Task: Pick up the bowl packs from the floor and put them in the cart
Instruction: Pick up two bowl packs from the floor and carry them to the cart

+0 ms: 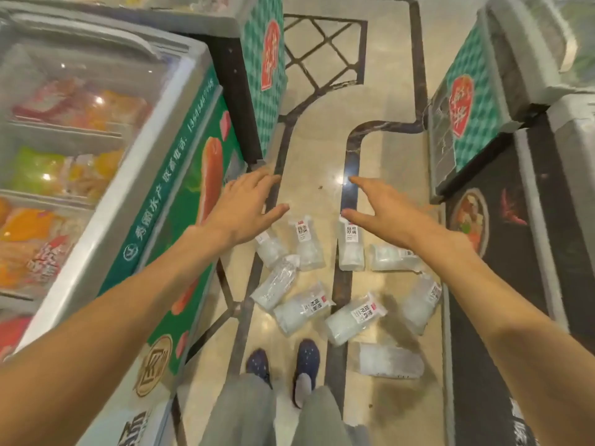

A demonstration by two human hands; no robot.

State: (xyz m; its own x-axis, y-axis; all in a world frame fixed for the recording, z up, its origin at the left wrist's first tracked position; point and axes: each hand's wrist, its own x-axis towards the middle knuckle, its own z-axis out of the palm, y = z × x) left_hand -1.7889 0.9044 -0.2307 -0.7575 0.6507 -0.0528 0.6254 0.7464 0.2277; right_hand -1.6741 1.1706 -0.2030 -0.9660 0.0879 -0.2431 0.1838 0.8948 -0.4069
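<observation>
Several clear plastic bowl packs with white labels lie scattered on the shiny floor in front of my feet: one [353,313] near the middle, another [302,312] to its left, one [390,360] closest to me at the right, and one [309,244] at the far side. My left hand [248,207] and my right hand [383,209] are stretched forward above the far packs, fingers spread, holding nothing. Both hands hover well above the floor. No cart is in view.
A glass-topped chest freezer [106,175] with green sides stands along the left. A black freezer [521,252] stands at the right, with green checkered cabinets [467,101] behind. The tiled aisle [322,140] runs between them. My blue shoes [307,355] stand just before the packs.
</observation>
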